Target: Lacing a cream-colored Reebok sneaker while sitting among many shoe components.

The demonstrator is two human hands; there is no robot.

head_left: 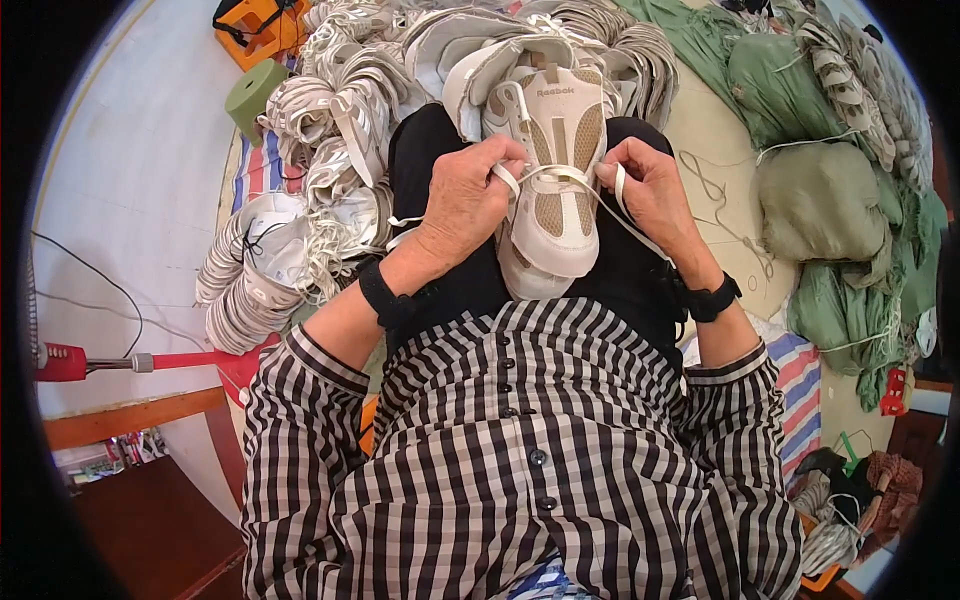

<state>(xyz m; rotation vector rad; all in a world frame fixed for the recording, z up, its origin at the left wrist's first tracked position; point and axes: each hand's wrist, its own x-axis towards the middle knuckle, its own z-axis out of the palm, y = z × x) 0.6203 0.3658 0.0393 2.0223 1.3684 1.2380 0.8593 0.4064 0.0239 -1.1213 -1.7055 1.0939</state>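
Note:
A white and beige shoe upper (566,232) rests between my black-clad knees, its toe toward me and its tongue at the far end. Beneath the toe, part of another pale piece shows. A white shoelace (562,172) crosses the upper near its middle. On the left side, my left hand (468,198) pinches one length of this lace, which loops at the fingers. My right hand (650,192) grips the lace's other length beside the right edge, thumb and fingers together. Both hands are close to the upper.
Stacks of similar shoe uppers (350,90) lie beyond my knees and to the left, with a bundle of loose laces (335,250). A green roll (256,100) stands at far left. Green sacks (825,200) line the right. A red-handled tool (65,362) is at left.

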